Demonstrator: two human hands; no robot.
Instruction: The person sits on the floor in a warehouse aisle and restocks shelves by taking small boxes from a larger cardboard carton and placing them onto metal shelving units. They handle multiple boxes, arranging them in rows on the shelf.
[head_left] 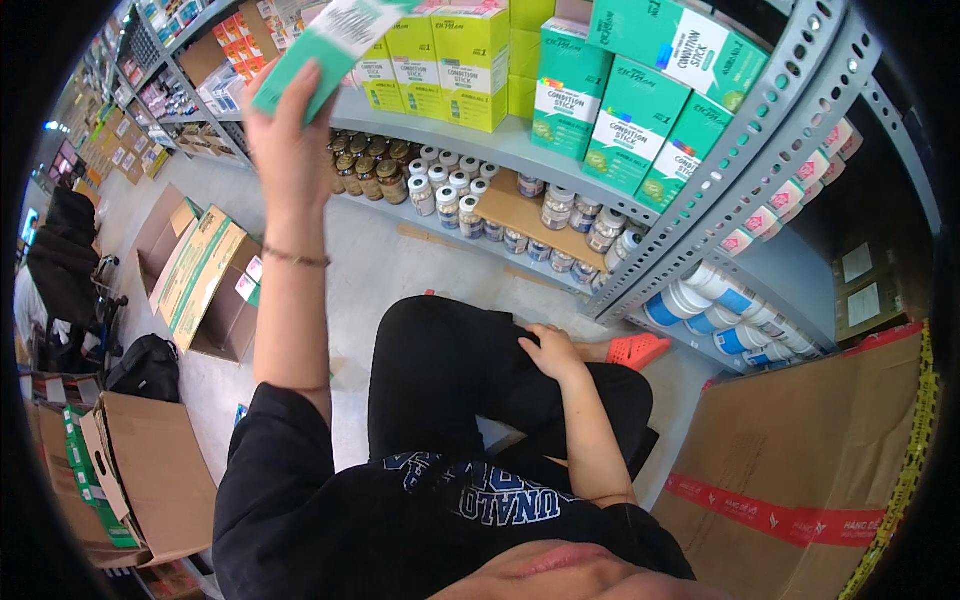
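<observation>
Left hand [284, 128]: we're pinching a green-white box [338, 40], 1 o'clock
Box axis: 8-to-2ish
Right hand [554, 354]: farther, spread on our trousers [440, 365]

1 black backpack [146, 370] sits on the floor [358, 268], and amber jars [391, 183] stand beside white bottles [421, 198].

Bright, fairly even light fills the middle; small white lights [52, 126] glow at far left, while the grey metal shelf [785, 280] at right darkens toward its back. Fisheye distortion bows the large brown cardboard carton [800, 435] beside the black rim
</observation>
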